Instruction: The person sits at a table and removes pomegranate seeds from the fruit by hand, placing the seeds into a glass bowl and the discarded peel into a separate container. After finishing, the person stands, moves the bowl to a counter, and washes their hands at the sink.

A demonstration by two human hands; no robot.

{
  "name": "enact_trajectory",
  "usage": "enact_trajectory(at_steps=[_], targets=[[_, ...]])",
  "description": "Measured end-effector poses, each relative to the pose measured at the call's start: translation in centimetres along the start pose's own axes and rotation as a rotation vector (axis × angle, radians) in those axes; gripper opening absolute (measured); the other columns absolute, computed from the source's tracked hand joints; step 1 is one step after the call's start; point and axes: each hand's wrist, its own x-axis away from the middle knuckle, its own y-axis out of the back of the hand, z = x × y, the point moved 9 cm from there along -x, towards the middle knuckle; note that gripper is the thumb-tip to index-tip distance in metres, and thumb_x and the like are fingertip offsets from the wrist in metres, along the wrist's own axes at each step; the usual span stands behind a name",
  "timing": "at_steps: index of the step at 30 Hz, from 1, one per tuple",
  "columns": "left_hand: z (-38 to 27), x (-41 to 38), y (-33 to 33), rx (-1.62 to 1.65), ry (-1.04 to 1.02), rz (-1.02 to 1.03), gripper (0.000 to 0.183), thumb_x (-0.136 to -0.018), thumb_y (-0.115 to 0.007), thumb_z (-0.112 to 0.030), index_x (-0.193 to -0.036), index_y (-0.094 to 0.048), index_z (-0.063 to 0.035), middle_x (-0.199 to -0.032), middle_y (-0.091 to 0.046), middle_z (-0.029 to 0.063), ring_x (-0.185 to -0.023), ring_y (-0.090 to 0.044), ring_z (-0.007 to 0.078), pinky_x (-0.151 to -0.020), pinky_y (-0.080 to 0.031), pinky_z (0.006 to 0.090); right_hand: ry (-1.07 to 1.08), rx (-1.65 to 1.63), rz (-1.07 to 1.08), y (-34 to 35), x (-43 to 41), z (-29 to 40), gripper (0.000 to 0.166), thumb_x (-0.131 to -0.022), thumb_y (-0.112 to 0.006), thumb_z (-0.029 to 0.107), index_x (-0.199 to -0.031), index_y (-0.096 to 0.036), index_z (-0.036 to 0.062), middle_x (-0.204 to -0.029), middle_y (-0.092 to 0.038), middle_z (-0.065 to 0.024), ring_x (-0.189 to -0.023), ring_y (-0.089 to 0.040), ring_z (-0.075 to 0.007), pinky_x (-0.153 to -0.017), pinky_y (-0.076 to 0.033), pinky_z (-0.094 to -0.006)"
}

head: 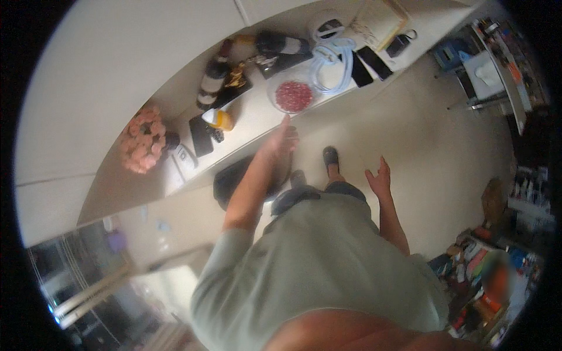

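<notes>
My left hand (281, 142) reaches out at the front edge of the white shelf (253, 137), blurred, its fingers apart and holding nothing. Just beyond its fingertips stands a clear round bowl with small red pieces (293, 96). A coiled pale blue hose or cable (333, 66) lies beside the bowl. To the left of the hand, a white-and-orange bottle (219, 119) rests on the shelf near a black flat object (201, 135). My right hand (380, 175) hangs over the floor at my right side, thumb and fingers spread, touching nothing.
Dark bottles (213, 83), a gold-coloured ornament (237, 75) and pink artificial-looking flowers (144, 140) stand along the shelf. Two black phone-like slabs (374, 63) lie farther right. A black bin-like container (232, 180) is below the shelf. Cluttered goods (474, 267) are at the lower right.
</notes>
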Motion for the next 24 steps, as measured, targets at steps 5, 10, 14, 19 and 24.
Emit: enact_trajectory(at_steps=[5, 10, 14, 19, 24], targets=[[-0.7, -7.1, -4.6, 0.277, 0.126, 0.188, 0.099, -0.085, -0.039, -0.084, -0.127, -0.051, 0.0048, -0.104, -0.058, 0.0129, -0.085, -0.058, 0.0268, -0.072, -0.047, 0.0396, -0.511, -0.236, -0.172, 3.0, 13.1, -13.0, 0.087, -0.082, -0.076, 0.029, -0.151, -0.031, 0.0, -0.145, -0.041, -0.0269, -0.129, -0.048, -0.0384, -0.106, -0.045, -0.0426], [-0.4, -11.6, -3.8, 0.438, 0.109, 0.342, 0.076, -0.082, -0.049, -0.08, -0.116, -0.058, -0.0124, -0.1, -0.059, 0.0075, -0.086, -0.056, 0.0256, -0.074, -0.047, 0.0391, -0.648, -0.07, -0.146, 3.3, 19.3, -18.0, 0.088, -0.081, -0.076, 0.034, -0.15, -0.034, -0.0007, -0.144, -0.044, -0.0289, -0.133, -0.045, -0.0413, -0.11, -0.04, -0.0465], [0.0, -14.1, -4.5, 0.542, 0.093, 0.279, 0.067, -0.081, -0.057, -0.075, -0.103, -0.058, -0.0117, -0.103, -0.06, 0.0072, -0.095, -0.057, 0.0264, -0.081, -0.05, 0.0404, -0.604, -0.036, -0.127, 3.8, 19.5, -21.5, 0.09, -0.078, -0.076, 0.038, -0.148, -0.036, -0.0034, -0.141, -0.048, -0.0307, -0.133, -0.046, -0.0422, -0.111, -0.04, -0.0461], [-1.0, -12.6, -4.1, 0.619, -0.095, -0.014, 0.084, -0.085, -0.053, -0.076, -0.124, -0.05, -0.0017, -0.11, -0.058, 0.011, -0.1, -0.056, 0.0291, -0.084, -0.05, 0.0411, -0.569, -0.111, -0.057, 7.0, 15.2, -24.7, 0.087, -0.077, -0.077, 0.036, -0.144, -0.041, -0.0059, -0.139, -0.05, -0.0327, -0.133, -0.047, -0.0423, -0.111, -0.04, -0.0455], [-0.9, -6.9, -10.5, 0.582, -0.058, -0.111, 0.098, -0.089, -0.047, -0.075, -0.143, -0.037, 0.0054, -0.124, -0.053, 0.0203, -0.1, -0.057, 0.0305, -0.083, -0.05, 0.0396, -0.564, -0.065, -0.045, 10.5, 11.5, -31.4, 0.086, -0.079, -0.076, 0.033, -0.147, -0.038, -0.0032, -0.14, -0.05, -0.0299, -0.132, -0.049, -0.041, -0.11, -0.041, -0.0448]])
